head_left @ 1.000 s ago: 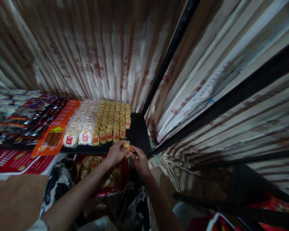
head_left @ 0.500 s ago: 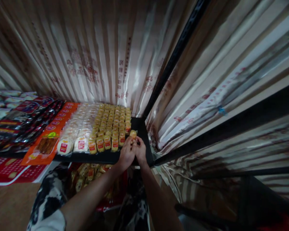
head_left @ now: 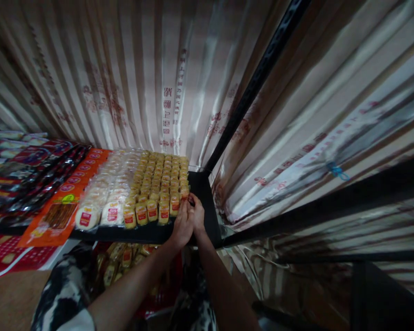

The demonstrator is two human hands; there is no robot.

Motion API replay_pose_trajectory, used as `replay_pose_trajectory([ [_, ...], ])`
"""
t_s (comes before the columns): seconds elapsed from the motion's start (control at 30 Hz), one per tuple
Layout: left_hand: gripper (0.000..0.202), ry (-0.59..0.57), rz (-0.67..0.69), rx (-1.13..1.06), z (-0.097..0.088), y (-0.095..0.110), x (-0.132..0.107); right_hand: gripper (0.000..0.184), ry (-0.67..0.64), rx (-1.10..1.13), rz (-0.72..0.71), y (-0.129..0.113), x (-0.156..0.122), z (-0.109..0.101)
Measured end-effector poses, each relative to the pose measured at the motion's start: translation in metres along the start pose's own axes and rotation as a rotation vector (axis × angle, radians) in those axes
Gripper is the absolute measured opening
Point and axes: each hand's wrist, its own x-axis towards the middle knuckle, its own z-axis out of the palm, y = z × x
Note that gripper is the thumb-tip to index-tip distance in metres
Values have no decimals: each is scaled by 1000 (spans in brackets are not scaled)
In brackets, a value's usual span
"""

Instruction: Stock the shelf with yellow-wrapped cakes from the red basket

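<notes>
Several rows of small wrapped yellow cakes (head_left: 160, 172) with red labels stand on a black shelf (head_left: 203, 193). At the front of the rightmost row, my left hand (head_left: 184, 225) and my right hand (head_left: 198, 214) are close together, their fingers closed around a small wrapped cake (head_left: 185, 191). Its lower part is hidden behind the fingers. To the left of my left hand, the front cakes of the neighbouring rows face me with their labels. The cake between my fingers lines up with those behind it.
Left of the yellow cakes lie white round wrapped cakes (head_left: 112, 214), an orange snack packet (head_left: 55, 218) and dark packets (head_left: 31, 179). Below the shelf, a red basket (head_left: 148, 305) holds more wrapped cakes. A black upright post (head_left: 248, 96) and pleated curtains (head_left: 141, 82) border the shelf.
Both hands have brought the wrapped cake from in front and to the right back against the rightmost row. The view has shifted slightly.
</notes>
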Motion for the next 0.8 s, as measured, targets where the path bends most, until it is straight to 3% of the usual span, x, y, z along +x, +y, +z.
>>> replay_pose_trajectory([
  [0.4, 56, 34, 7, -71, 4, -1, 5, 39, -25, -77, -24, 0, 0, 5],
  [0.57, 51, 61, 38, -89, 6, -11, 4, 47, -17, 48, 10, -2, -3, 3],
  [0.8, 45, 76, 91, -47, 3, -21, -20, 46, 60, 119, 57, -15, -27, 1],
])
